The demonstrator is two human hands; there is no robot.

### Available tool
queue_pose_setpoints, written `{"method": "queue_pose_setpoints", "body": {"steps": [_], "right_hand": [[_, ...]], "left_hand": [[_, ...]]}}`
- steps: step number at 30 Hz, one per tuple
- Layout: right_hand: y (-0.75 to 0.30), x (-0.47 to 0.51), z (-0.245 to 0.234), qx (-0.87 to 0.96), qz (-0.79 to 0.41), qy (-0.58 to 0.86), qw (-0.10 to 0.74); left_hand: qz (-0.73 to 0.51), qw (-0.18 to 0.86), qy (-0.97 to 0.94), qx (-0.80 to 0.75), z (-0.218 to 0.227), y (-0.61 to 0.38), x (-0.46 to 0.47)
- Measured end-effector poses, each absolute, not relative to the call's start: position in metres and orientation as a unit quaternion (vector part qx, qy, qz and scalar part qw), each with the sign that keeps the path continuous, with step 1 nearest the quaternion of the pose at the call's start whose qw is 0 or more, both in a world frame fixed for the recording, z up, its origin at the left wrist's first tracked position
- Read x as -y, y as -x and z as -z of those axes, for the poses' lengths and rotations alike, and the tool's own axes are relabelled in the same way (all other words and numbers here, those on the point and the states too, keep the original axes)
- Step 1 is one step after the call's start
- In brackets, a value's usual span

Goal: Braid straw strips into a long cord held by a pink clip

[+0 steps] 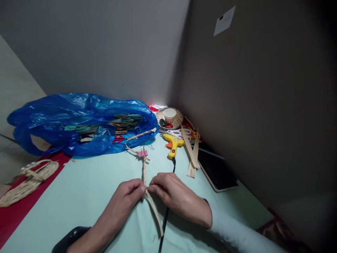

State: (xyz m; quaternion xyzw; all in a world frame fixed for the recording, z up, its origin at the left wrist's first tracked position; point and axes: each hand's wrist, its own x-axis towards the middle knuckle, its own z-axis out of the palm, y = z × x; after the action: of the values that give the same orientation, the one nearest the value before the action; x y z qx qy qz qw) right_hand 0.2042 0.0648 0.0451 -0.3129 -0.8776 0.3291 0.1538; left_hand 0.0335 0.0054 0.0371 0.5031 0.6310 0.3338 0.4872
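Note:
Both hands meet over a pale green table (86,186). My left hand (126,196) and my right hand (171,191) each pinch the same braided straw strip (144,170) where the braid ends. Loose straw strands (156,214) trail from the pinch toward me. At its far end the braid is held by a pink binder clip (143,153). Both hands have their fingers closed on the straw.
A blue plastic bag (79,123) of material lies at the back left, with red scissors (118,139) in front of it. A yellow glue gun (173,144), flat straw strips (191,154), white scissors (181,133), a woven tray with a cup (170,117) and a dark tablet (217,168) sit on the right. A straw bundle (26,181) lies left.

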Motion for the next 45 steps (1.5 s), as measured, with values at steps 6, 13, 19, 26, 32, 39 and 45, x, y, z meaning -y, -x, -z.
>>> {"method": "queue_pose_setpoints", "body": {"steps": [6, 13, 19, 26, 32, 39, 45], "right_hand": [[-0.197, -0.04, -0.044, 0.905, -0.158, 0.369, 0.138], [-0.175, -0.005, -0.033, 0.931, 0.05, 0.342, 0.113], [-0.166, 0.004, -0.02, 0.93, 0.128, 0.286, 0.193], [-0.209, -0.018, -0.07, 0.894, -0.197, 0.349, 0.2], [-0.204, -0.063, -0.076, 0.818, -0.471, 0.31, 0.111], [-0.188, -0.062, -0.044, 0.813, -0.467, 0.314, 0.149], [-0.192, -0.053, -0.034, 0.818, -0.43, 0.322, 0.206]], "left_hand": [[-0.298, 0.421, -0.537, -0.668, -0.043, -0.04, -0.002], [-0.377, 0.518, -0.447, -0.624, -0.033, -0.04, 0.0], [-0.404, 0.598, -0.372, -0.584, -0.026, -0.037, 0.001], [-0.407, 0.578, -0.402, -0.582, -0.042, -0.032, 0.008], [-0.37, 0.585, -0.434, -0.576, -0.046, -0.03, 0.007], [-0.33, 0.483, -0.539, -0.606, -0.04, -0.026, 0.007], [-0.279, 0.397, -0.593, -0.643, -0.045, -0.035, 0.012]]}}
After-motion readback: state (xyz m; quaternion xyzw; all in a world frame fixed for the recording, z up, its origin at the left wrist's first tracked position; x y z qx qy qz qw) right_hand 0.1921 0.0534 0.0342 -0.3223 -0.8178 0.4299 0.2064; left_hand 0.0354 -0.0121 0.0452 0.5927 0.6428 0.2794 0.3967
